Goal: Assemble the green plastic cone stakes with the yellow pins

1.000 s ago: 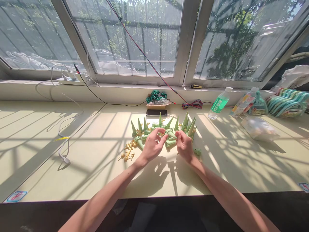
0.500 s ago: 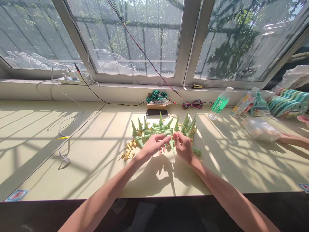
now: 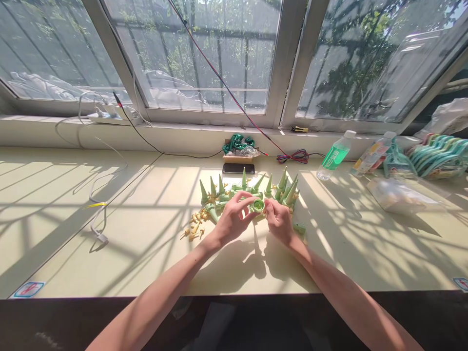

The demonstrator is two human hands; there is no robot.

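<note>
My left hand [image 3: 234, 215] grips a pale green plastic cone piece [image 3: 258, 205] between thumb and fingers. Its round hollow end is turned up toward me. Close against the right side of that rim, my right hand [image 3: 280, 220] is closed in a pinch; whatever its fingertips hold is hidden. Behind both hands stand several green cones [image 3: 281, 183], points up, among green pieces lying flat. Small yellow peg-like parts [image 3: 195, 225] lie loose to the left of the pile, and a few more show between the cones.
A black phone [image 3: 238, 168] lies behind the pile, before a small cardboard box [image 3: 239, 158]. On the right are a bottle with a green label [image 3: 332, 158], a clear plastic bag [image 3: 398, 195] and stacked hangers [image 3: 438, 158]. A white cable [image 3: 100, 229] runs across the left side.
The green cone piece has turned from pointing down to showing its hollow end, and my left fingers have closed round it. At the right edge, another person's arm has left the bag.
</note>
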